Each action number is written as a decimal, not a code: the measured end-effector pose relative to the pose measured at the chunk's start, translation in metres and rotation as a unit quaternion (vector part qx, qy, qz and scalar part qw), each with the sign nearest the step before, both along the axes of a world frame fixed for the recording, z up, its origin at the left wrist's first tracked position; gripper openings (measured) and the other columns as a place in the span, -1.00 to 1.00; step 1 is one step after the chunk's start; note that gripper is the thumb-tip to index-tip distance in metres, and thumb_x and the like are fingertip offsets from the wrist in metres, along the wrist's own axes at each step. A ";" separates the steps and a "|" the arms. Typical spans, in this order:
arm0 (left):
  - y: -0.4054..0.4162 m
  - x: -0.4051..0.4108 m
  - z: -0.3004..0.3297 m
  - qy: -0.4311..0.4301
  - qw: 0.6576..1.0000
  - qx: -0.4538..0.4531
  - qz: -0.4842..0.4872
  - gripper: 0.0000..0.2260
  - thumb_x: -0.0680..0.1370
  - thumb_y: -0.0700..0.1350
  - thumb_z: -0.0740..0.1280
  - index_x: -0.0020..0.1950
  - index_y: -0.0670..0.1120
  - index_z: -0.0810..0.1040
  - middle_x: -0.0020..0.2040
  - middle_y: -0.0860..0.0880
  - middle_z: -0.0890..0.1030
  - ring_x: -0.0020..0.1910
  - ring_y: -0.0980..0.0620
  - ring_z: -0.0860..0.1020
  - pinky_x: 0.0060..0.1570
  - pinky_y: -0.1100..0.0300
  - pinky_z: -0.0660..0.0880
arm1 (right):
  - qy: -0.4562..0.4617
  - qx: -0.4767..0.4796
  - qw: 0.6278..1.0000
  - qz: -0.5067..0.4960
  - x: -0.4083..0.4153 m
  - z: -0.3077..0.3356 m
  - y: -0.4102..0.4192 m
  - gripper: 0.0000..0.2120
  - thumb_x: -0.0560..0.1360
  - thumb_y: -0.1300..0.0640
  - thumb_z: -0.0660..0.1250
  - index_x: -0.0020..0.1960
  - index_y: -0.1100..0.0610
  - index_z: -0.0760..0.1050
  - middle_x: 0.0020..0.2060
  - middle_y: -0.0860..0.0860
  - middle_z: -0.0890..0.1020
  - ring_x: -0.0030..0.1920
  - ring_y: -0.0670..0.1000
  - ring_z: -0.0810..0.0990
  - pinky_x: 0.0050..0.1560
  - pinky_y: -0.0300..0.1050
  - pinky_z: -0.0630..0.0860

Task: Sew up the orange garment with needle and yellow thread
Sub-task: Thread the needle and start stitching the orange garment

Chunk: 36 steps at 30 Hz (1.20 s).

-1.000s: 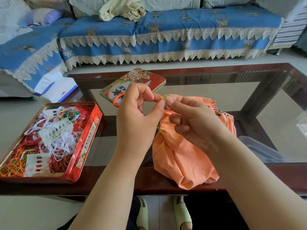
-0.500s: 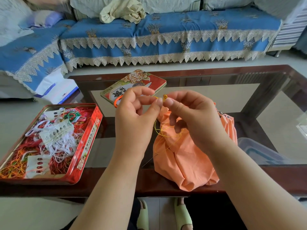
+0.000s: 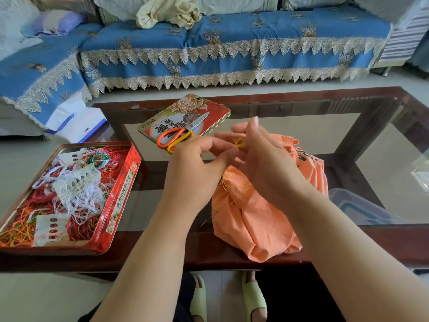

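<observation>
The orange garment lies bunched on the glass-topped table, near its front edge. Yellow thread makes a small loop on a finger of my right hand, whose fingers are spread above the garment. My left hand pinches the thread just left of that loop. More yellow thread trails in loose loops down over the cloth. A thin needle hangs from the thread at the garment's left edge.
A red tin full of tangled coloured threads sits at the left. Its lid lies behind my hands with orange-handled scissors on it. A clear plastic box shows under the glass at right. A blue sofa stands beyond.
My right hand's fingers have spread and lifted, and the yellow thread now shows as a loop on one finger. The hands have drawn slightly apart, uncovering the scissors.
</observation>
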State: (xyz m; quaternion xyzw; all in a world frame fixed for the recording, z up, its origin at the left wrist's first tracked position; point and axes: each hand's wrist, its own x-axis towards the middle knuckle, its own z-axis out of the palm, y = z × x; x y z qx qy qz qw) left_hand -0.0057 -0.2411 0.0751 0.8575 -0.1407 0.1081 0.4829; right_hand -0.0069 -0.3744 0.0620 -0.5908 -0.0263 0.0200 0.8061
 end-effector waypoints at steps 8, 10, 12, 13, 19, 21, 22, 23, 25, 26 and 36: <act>0.005 0.005 0.003 0.218 0.932 -0.290 -0.006 -0.90 0.32 0.10 0.43 -0.25 0.11 0.68 -0.14 0.19 0.65 -0.10 0.19 0.49 -0.14 0.25 0.36 | 0.031 -0.092 0.994 0.041 -0.004 0.003 0.001 -0.64 0.55 -0.09 0.21 -0.03 0.23 0.49 -0.44 -0.05 0.30 -0.43 -0.10 0.24 -0.47 -0.27 0.25; 0.007 0.007 0.002 0.256 0.896 -0.362 -0.021 -0.92 0.32 0.04 0.41 -0.27 0.07 0.68 -0.21 0.18 0.62 -0.23 0.17 0.41 -0.26 0.26 0.30 | 0.034 -0.115 0.993 0.016 -0.004 0.004 -0.002 -0.80 0.57 0.05 0.26 -0.08 0.19 0.51 -0.46 -0.04 0.34 -0.45 -0.08 0.26 -0.46 -0.25 0.28; 0.008 0.009 0.002 0.275 0.864 -0.420 -0.038 -0.94 0.37 -0.02 0.38 -0.25 0.03 0.64 -0.21 0.15 0.63 -0.30 0.17 0.39 -0.32 0.29 0.27 | 0.045 -0.113 0.993 0.003 -0.004 0.004 -0.005 -0.86 0.55 0.12 0.31 -0.10 0.19 0.51 -0.47 -0.02 0.35 -0.46 -0.07 0.26 -0.47 -0.24 0.28; 0.009 0.009 0.002 0.277 0.849 -0.448 -0.039 -0.95 0.40 -0.05 0.36 -0.20 0.02 0.61 -0.20 0.14 0.64 -0.31 0.18 0.40 -0.34 0.31 0.28 | 0.045 -0.113 0.993 -0.007 -0.004 0.005 -0.006 -0.87 0.55 0.14 0.32 -0.11 0.20 0.50 -0.48 -0.02 0.35 -0.47 -0.07 0.25 -0.48 -0.25 0.27; 0.029 0.016 0.003 -0.036 0.984 -0.133 0.111 -0.76 0.56 0.02 0.36 0.22 0.05 0.57 0.12 0.21 0.60 0.10 0.30 0.52 0.01 0.43 0.42 | -0.053 -0.286 0.953 -0.084 -0.005 0.013 -0.014 -0.88 0.54 0.16 0.36 -0.19 0.10 0.53 -0.60 -0.18 0.44 -0.54 -0.17 0.32 -0.46 -0.32 0.34; 0.026 0.012 0.005 -0.100 0.994 0.021 0.026 -0.67 0.49 0.11 0.36 0.24 0.08 0.57 0.15 0.22 0.54 0.18 0.31 0.45 0.12 0.52 0.33 | -0.093 -0.329 0.936 -0.079 -0.007 0.014 -0.013 -0.86 0.52 0.16 0.37 -0.22 0.06 0.53 -0.59 -0.21 0.44 -0.53 -0.17 0.34 -0.44 -0.38 0.31; 0.023 0.011 0.004 -0.082 0.995 0.055 -0.010 -0.68 0.48 0.09 0.37 0.21 0.07 0.61 0.10 0.25 0.54 0.13 0.35 0.45 0.08 0.59 0.31 | -0.109 -0.346 0.929 -0.073 -0.007 0.015 -0.012 -0.85 0.52 0.15 0.38 -0.22 0.04 0.53 -0.58 -0.21 0.44 -0.52 -0.17 0.34 -0.44 -0.38 0.30; 0.020 0.009 0.001 -0.052 0.995 0.072 -0.036 -0.71 0.48 0.05 0.39 0.19 0.05 0.64 0.04 0.29 0.55 0.06 0.42 0.47 0.01 0.64 0.30 | -0.121 -0.365 0.921 -0.066 -0.008 0.015 -0.011 -0.85 0.52 0.14 0.38 -0.23 0.02 0.52 -0.58 -0.21 0.43 -0.51 -0.16 0.34 -0.44 -0.37 0.28; 0.016 0.008 -0.003 -0.007 0.996 0.070 -0.058 -0.79 0.49 -0.02 0.42 0.12 0.06 0.67 -0.08 0.33 0.58 -0.04 0.47 0.50 -0.13 0.64 0.34 | -0.136 -0.389 0.909 -0.057 -0.009 0.015 -0.011 -0.84 0.52 0.14 0.38 -0.22 -0.02 0.51 -0.58 -0.23 0.42 -0.51 -0.16 0.34 -0.44 -0.36 0.26; 0.016 0.009 -0.005 0.006 0.997 0.060 -0.057 -0.81 0.49 -0.04 0.43 0.09 0.05 0.68 -0.13 0.31 0.59 -0.04 0.43 0.52 -0.17 0.62 0.36 | -0.139 -0.391 0.908 -0.055 -0.009 0.016 -0.012 -0.83 0.52 0.15 0.38 -0.22 -0.02 0.50 -0.58 -0.25 0.43 -0.51 -0.17 0.34 -0.44 -0.37 0.26; 0.016 0.008 -0.001 0.081 0.993 -0.002 -0.083 -0.85 0.58 -0.11 0.31 -0.04 0.15 0.58 -0.20 0.22 0.69 -0.15 0.28 0.63 -0.09 0.43 0.50 | -0.132 -0.387 0.909 -0.084 -0.003 0.013 -0.026 -0.93 0.52 0.14 0.38 -0.14 0.09 0.56 -0.53 -0.19 0.44 -0.48 -0.16 0.34 -0.41 -0.37 0.28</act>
